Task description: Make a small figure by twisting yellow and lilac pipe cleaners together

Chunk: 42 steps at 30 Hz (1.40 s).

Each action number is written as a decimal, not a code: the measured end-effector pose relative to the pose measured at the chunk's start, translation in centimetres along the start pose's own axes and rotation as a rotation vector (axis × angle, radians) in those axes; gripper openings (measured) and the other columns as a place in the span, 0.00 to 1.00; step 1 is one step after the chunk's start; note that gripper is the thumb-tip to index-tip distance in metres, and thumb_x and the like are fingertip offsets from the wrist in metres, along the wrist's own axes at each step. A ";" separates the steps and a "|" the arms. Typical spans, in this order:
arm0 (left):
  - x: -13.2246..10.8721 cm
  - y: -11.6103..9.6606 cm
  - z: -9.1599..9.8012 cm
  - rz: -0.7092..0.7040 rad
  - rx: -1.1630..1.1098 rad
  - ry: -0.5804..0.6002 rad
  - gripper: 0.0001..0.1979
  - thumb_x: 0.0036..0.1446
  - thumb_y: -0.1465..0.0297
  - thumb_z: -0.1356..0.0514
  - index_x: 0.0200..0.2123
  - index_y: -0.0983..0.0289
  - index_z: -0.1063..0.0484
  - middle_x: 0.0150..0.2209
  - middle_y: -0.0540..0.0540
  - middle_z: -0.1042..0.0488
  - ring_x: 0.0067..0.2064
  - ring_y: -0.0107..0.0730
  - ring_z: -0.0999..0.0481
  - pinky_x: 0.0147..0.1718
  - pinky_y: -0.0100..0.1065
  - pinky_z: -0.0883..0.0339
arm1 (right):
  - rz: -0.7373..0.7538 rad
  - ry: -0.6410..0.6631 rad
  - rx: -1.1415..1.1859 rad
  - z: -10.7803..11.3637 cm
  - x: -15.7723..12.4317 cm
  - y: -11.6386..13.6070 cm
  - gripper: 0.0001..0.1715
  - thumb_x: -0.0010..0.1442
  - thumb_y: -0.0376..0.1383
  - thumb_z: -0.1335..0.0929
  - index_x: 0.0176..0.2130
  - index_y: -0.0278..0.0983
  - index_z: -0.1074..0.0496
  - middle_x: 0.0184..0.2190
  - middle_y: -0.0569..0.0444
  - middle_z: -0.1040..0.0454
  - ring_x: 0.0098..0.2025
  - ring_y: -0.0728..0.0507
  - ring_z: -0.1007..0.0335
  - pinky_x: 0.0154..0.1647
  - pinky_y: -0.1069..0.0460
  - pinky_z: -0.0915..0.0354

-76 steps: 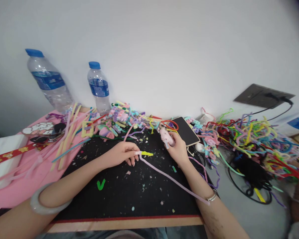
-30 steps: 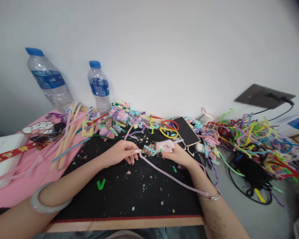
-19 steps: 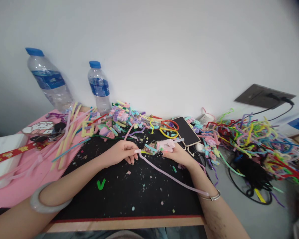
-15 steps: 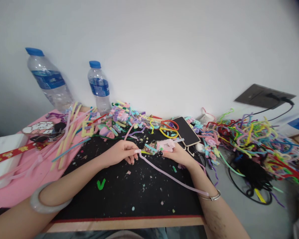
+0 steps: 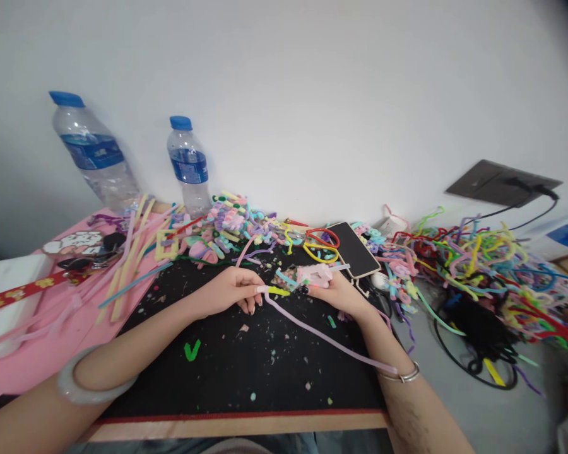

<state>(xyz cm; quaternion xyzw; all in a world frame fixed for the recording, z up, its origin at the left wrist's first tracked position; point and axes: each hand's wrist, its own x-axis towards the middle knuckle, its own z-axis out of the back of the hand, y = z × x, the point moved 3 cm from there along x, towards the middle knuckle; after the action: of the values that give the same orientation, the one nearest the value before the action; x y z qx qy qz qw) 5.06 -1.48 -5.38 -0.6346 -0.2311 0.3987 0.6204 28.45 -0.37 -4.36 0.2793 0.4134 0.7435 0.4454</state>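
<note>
My left hand rests on the black mat, fingers pinched on the near end of a long lilac pipe cleaner where a short yellow piece meets it. The lilac stem trails right and down to my right wrist. My right hand is closed round a pink glue gun, whose nozzle points left at the yellow piece, very close to my left fingertips. A green V-shaped scrap lies on the mat below my left forearm.
Two water bottles stand at the wall. Pipe-cleaner shapes heap behind the mat, a phone lies beside them, a tangled pile with black cable fills the right. A pink sheet covers the left. Wall socket at right.
My right hand turned the glue gun from upright near the phone to level and brought its nozzle left to the yellow piece. My left hand stayed put.
</note>
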 end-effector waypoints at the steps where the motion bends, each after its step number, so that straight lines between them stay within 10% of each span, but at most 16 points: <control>1: 0.0 -0.1 -0.1 -0.003 0.004 0.011 0.14 0.54 0.61 0.42 0.30 0.67 0.29 0.25 0.53 0.26 0.23 0.27 0.27 0.24 0.28 0.32 | -0.002 -0.023 -0.036 0.1 0.0 -0.1 0.21 0.51 0.38 0.32 0.46 0.36 0.28 0.43 0.51 0.24 0.43 0.40 0.28 0.45 0.45 0.34; 8: -0.3 -0.6 -0.4 -0.046 -0.006 0.078 0.13 0.55 0.63 0.42 0.30 0.68 0.28 0.27 0.54 0.25 0.23 0.26 0.27 0.25 0.28 0.32 | -0.021 -0.242 -0.535 1.2 0.2 0.4 0.12 0.55 0.40 0.35 0.36 0.37 0.26 0.30 0.53 0.24 0.32 0.42 0.29 0.35 0.49 0.36; 16: -0.6 -0.7 -0.4 -0.066 -0.128 0.100 0.12 0.55 0.64 0.41 0.29 0.68 0.28 0.24 0.53 0.26 0.21 0.24 0.29 0.23 0.27 0.35 | 0.013 -0.279 -0.814 1.1 0.3 0.2 0.27 0.49 0.34 0.34 0.51 0.35 0.35 0.45 0.45 0.32 0.47 0.37 0.37 0.47 0.44 0.41; 22: -0.3 -0.1 -0.5 -0.086 -0.217 0.037 0.11 0.55 0.65 0.41 0.29 0.69 0.29 0.23 0.52 0.28 0.20 0.23 0.30 0.21 0.25 0.37 | 0.309 -0.342 -0.716 -0.3 -0.7 3.4 0.29 0.51 0.35 0.32 0.53 0.37 0.39 0.50 0.44 0.37 0.53 0.36 0.44 0.53 0.41 0.45; 30: -0.3 0.0 -1.5 -0.135 -0.179 -0.010 0.11 0.56 0.65 0.42 0.30 0.69 0.30 0.25 0.52 0.28 0.20 0.22 0.30 0.21 0.26 0.35 | 0.659 -0.251 -0.620 -4.5 -2.2 5.4 0.19 0.52 0.46 0.30 0.38 0.37 0.34 0.34 0.49 0.32 0.37 0.42 0.38 0.38 0.47 0.41; 34: -0.3 0.0 -1.7 -0.172 -0.132 -0.019 0.10 0.57 0.66 0.43 0.30 0.69 0.30 0.25 0.50 0.28 0.20 0.22 0.30 0.21 0.25 0.35 | 0.694 -0.255 -0.679 -5.1 -2.3 5.7 0.04 0.58 0.36 0.34 0.33 0.37 0.32 0.29 0.52 0.32 0.32 0.46 0.40 0.33 0.49 0.44; 42: -0.3 -0.3 -1.8 -0.165 -0.124 -0.059 0.09 0.56 0.67 0.43 0.31 0.69 0.30 0.25 0.50 0.28 0.20 0.22 0.29 0.21 0.26 0.35 | 0.658 -0.239 -0.675 -4.9 -2.1 5.7 0.06 0.60 0.35 0.35 0.31 0.36 0.32 0.29 0.52 0.29 0.32 0.47 0.39 0.34 0.50 0.44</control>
<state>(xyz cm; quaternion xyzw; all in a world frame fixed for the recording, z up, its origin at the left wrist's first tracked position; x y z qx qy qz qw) 6.37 -2.75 -5.23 -0.6384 -0.3249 0.3498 0.6037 23.06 -5.50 -1.97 0.3187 -0.0152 0.9001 0.2967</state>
